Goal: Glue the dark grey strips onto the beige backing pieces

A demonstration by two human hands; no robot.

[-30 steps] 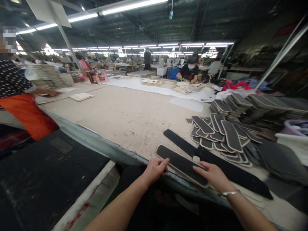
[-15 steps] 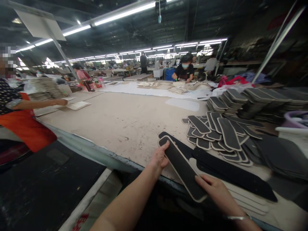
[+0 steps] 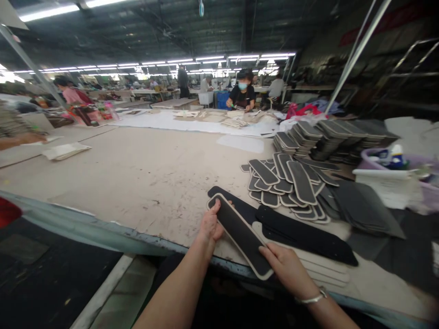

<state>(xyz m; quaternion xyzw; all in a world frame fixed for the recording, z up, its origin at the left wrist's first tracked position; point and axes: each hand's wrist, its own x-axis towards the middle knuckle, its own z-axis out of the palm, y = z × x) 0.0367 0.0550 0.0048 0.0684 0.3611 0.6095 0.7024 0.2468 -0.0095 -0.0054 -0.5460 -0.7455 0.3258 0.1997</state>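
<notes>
A long dark panel with a pale border and rounded corners (image 3: 240,233) is held at a slant over the table's near edge. My left hand (image 3: 211,224) grips its upper end, thumb on the dark face. At the lower right edge, my right hand (image 3: 286,265) pinches it between thumb and fingers. Just beyond lie black shaped strips (image 3: 305,233), partly over pale strips (image 3: 322,269). Behind them spreads a loose heap of similar pale-edged dark panels (image 3: 302,183).
Neat stacks of dark panels (image 3: 339,132) stand behind the heap. A white basket (image 3: 380,183) and a purple tub (image 3: 370,160) sit at right. Flat dark sheets (image 3: 363,205) lie nearer. A masked person (image 3: 242,93) works across the table (image 3: 137,173); another person's hand (image 3: 30,138) shows at left.
The view has turned to the right, so the scene has slid left and more of the basket shows. Both hands still hold the same panel, at about the same slant.
</notes>
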